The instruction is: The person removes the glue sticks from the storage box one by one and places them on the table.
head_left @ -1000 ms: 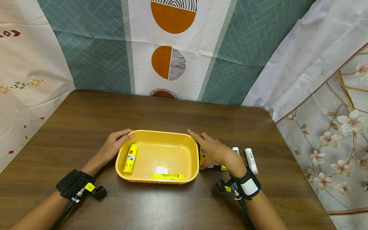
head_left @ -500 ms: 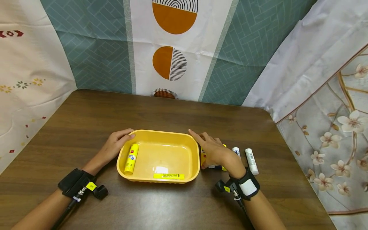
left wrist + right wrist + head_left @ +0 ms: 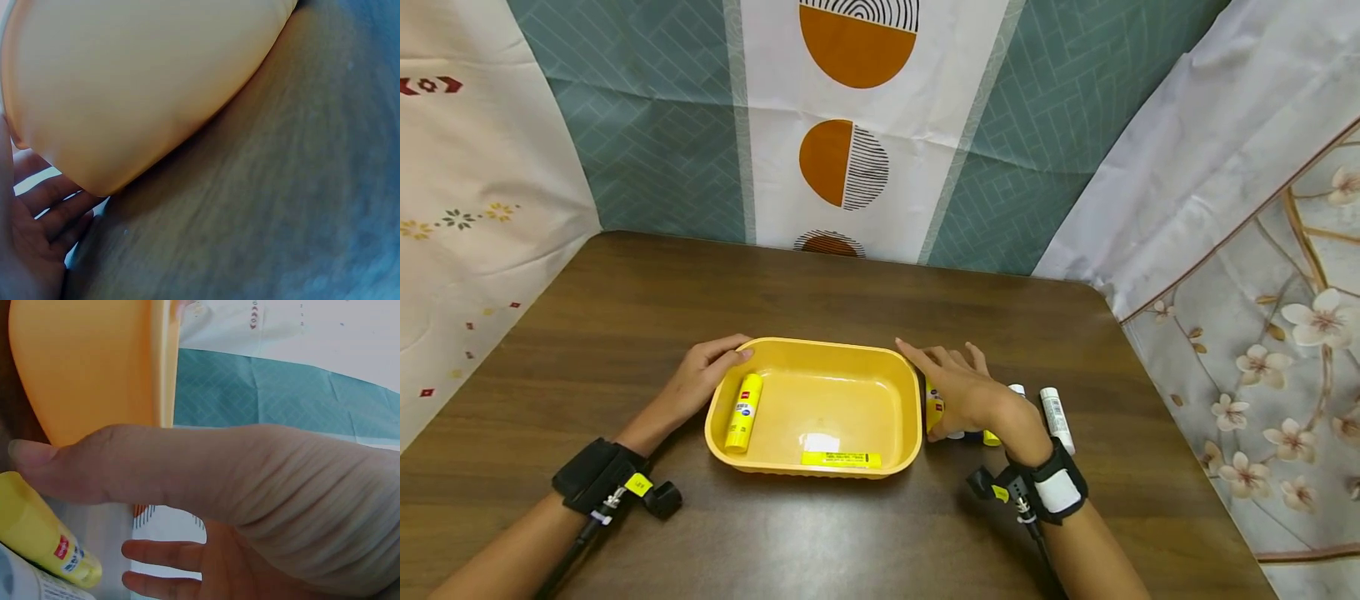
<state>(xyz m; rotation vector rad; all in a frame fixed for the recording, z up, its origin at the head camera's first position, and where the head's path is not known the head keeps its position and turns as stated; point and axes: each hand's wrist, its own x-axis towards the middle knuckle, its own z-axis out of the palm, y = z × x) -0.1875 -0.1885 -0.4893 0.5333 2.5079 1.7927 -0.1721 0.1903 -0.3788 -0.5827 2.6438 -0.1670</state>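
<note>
My left hand (image 3: pixel 706 379) holds the yellow plastic tray (image 3: pixel 827 400) at its upper left corner, thumb over the rim and fingers outside the wall. One yellow glue stick (image 3: pixel 744 412) lies along the tray's left wall. A second yellow stick (image 3: pixel 841 459) lies by the front wall, its lower part hidden by the rim. Just right of the tray, my right hand (image 3: pixel 966 396) hovers with fingers spread over another yellow glue stick (image 3: pixel 934 406). In the right wrist view, the thumb is beside that glue stick's end (image 3: pixel 47 531); whether they touch, I cannot tell.
A white tube (image 3: pixel 1056 418) lies right of my right wrist. Another white-ended tube (image 3: pixel 1017 389) and a yellow end (image 3: pixel 991 437) show partly from behind the hand. Patterned cloths hang around the brown wooden table (image 3: pixel 775 550).
My right hand has shifted slightly to the right and its fingers have spread a little more. The left hand and tray are almost unchanged.
</note>
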